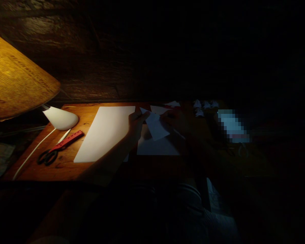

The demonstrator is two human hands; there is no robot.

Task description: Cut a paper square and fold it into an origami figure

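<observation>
Between my two hands is a folded piece of white paper (pixel 157 128), held up over the table with a point at its upper left. My left hand (pixel 136 122) pinches its left edge, thumb on top. On the other side, my right hand (pixel 175 119) grips the upper right edge, its fingers dim in shadow. Below the folded paper lies a white sheet (pixel 160 147). To the left of it rests a large white sheet or stack of paper (pixel 106 132), partly covered by my left forearm.
A lamp with a yellow shade (pixel 20 81) and white base (pixel 61 118) stands left. Near it lie black-handled scissors (pixel 47 157) and a red ruler-like strip (pixel 68 139). Several small folded paper shapes (pixel 199 112) sit at the back right, beside a blurred bright screen (pixel 232 126).
</observation>
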